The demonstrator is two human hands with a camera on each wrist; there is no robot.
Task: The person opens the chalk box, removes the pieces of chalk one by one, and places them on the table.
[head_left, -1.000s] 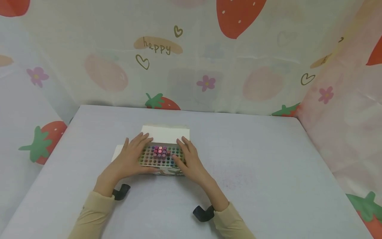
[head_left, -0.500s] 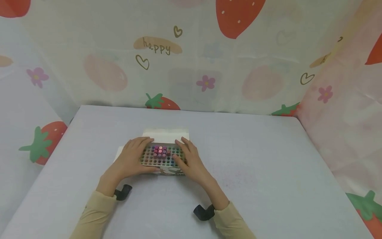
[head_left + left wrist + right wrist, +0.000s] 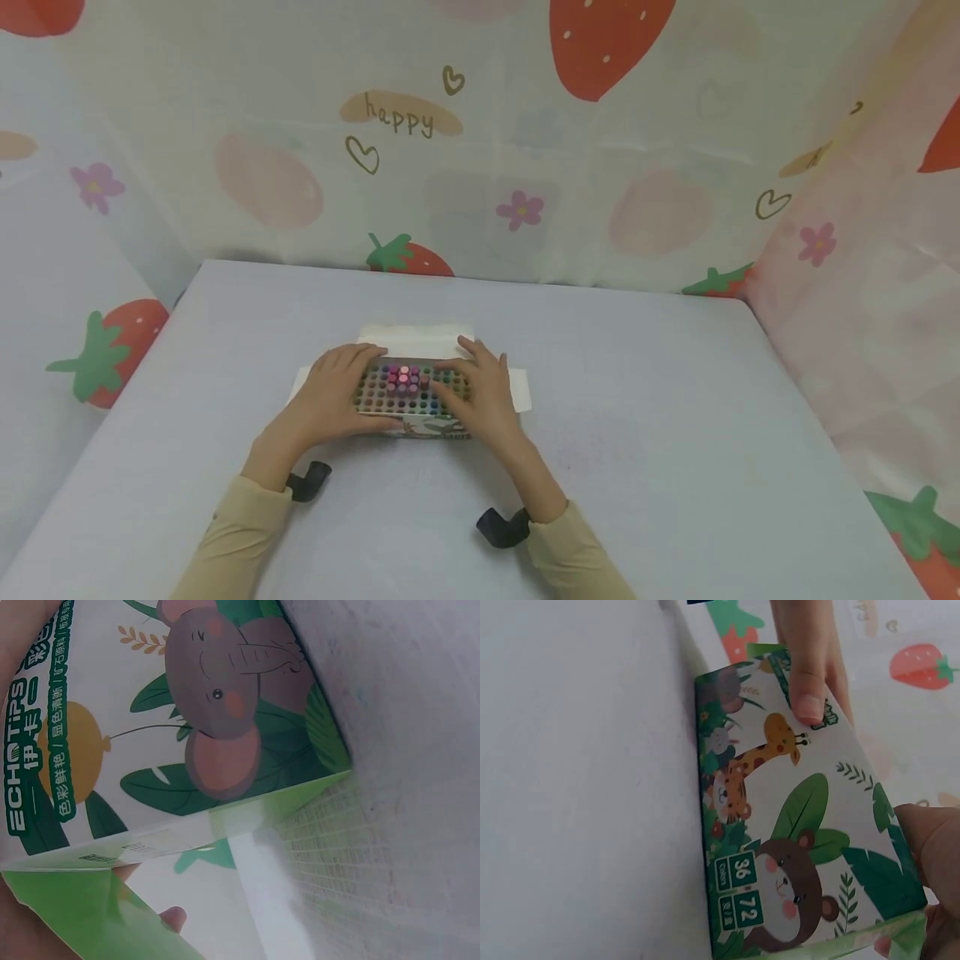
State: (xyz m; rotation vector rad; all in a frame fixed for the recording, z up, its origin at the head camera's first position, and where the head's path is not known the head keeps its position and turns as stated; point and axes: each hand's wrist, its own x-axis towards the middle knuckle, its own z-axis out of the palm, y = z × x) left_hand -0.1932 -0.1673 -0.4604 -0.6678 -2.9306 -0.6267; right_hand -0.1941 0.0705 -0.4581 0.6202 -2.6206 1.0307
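A box [image 3: 810, 814] printed with cartoon animals — tilted in view, front showing.
The left hand [image 3: 808, 671] presses its thumb on the front near the view's top; part of the right hand [image 3: 936, 859] shows at the right border, close to a pale green flap [image 3: 909, 936]. A giraffe [image 3: 770, 742] and a bear [image 3: 789, 889] share the print with labels [image 3: 742, 868] reading 36 and 72 — strawberry-patterned cloth [image 3: 922, 667] behind, white counter [image 3: 592, 787] to the left.

The matte white surface [image 3: 675, 433] bore an open, animal-printed Echotips cardboard carton [image 3: 437, 427], which stood left of centre with its flaps [image 3: 521, 390] spread outward.
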